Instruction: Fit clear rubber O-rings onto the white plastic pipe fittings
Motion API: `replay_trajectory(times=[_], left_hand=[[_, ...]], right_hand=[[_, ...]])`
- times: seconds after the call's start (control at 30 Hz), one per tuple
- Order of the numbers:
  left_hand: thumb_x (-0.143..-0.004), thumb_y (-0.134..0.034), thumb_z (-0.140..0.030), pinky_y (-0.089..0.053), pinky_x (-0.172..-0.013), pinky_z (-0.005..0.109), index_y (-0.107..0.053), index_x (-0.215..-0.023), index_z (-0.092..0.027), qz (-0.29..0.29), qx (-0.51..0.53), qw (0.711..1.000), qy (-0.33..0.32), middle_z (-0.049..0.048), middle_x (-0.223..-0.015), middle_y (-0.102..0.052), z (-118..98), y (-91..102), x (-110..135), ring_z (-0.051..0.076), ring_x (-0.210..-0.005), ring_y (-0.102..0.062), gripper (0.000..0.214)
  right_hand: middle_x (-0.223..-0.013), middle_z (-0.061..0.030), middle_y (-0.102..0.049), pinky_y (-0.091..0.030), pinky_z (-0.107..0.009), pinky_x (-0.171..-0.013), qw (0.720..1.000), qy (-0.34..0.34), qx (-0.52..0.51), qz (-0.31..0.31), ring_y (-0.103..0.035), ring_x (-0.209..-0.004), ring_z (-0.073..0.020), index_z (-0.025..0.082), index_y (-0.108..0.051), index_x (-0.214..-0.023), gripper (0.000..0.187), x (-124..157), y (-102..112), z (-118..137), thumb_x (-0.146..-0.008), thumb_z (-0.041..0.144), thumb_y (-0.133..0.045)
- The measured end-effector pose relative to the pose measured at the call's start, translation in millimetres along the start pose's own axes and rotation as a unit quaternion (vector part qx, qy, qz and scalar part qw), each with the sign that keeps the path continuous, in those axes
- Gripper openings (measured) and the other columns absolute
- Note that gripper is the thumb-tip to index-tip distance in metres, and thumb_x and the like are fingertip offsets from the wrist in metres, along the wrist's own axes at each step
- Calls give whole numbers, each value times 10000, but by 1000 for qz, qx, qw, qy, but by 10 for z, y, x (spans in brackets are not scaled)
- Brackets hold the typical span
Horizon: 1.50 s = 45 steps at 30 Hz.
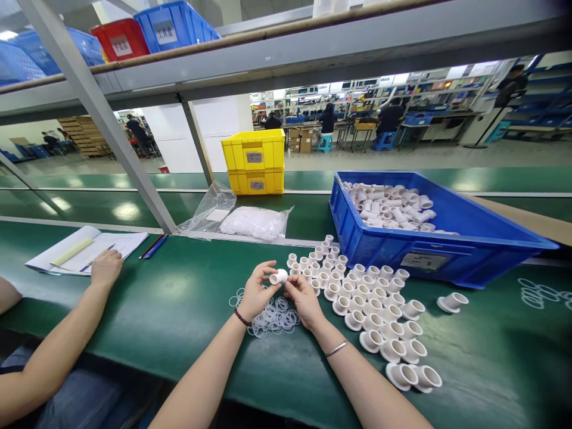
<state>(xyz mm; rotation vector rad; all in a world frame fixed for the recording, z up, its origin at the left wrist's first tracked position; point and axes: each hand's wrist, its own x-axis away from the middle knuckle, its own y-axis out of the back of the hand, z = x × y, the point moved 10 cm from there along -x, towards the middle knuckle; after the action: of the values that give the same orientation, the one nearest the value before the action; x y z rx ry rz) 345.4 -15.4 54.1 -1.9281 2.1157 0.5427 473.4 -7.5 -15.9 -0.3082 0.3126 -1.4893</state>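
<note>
1. Here's my left hand [255, 294], thumb and fingers closed around a short white plastic tube [279, 277], holding it on its side just above the glossy green worktop [179, 310], its open end facing left.
2. And my right hand [306, 301] comes in at the tube's other end, thumb and fingertips pinched against it; whether a ring sits between them, I can't tell.
3. Right below both hands, a loose heap of thin translucent rings [277, 319] lies spread over the worktop.
4. To my right, rows of white flanged plastic tubes [373, 305] stand close together, wide rims down, and one lone white flanged tube [452, 302] stands apart from them.
5. Behind those rows, a large blue plastic bin [388, 253] shows more white tubes [388, 205] piled loosely inside.
6. Farther right, a few more translucent rings [540, 293] lie near the worktop's edge of view.
7. Beyond the hands, there's a clear plastic bag with white contents [255, 222], and behind it two stacked yellow plastic crates [253, 158].
8. Over on my left, a co-worker's hand [107, 266] rests on open white papers [127, 241], with red and blue pens [154, 246] just beside them.
</note>
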Motion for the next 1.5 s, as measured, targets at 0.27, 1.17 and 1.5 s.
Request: replay_trajectory(times=[0.27,1.17,1.5], left_hand=[[-785,-629,-186,-472,-931,354,-599,-924,-169,18,50,999,-5,119,-1270,-456,24,-44,1,220,-1142,-526,143],[-737,-670,-254,-444,-852,339,-639,-981,-203,-61,-161,985,27,69,-1020,-621,189,206,-47,207,-959,-557,251],[-760,-558,-166,-481,-672,276,-615,-1035,-207,55,-209,975,54,54,-965,-644,391,-88,-102,143,-682,-586,284]], right_hand=[[-893,-7,-563,-441,-233,-649,1000,4,-7,18,-493,-717,-103,202,-600,-948,329,-14,-23,-30,-760,460,-679],[-699,23,-517,-433,-258,-608,1000,6,23,3,-487,-629,-114,198,-544,-833,371,0,-7,-28,-681,479,-732],[-650,23,-514,-388,-253,-581,997,25,56,42,-461,-581,-108,189,-544,-778,366,38,-117,47,-692,505,-710]])
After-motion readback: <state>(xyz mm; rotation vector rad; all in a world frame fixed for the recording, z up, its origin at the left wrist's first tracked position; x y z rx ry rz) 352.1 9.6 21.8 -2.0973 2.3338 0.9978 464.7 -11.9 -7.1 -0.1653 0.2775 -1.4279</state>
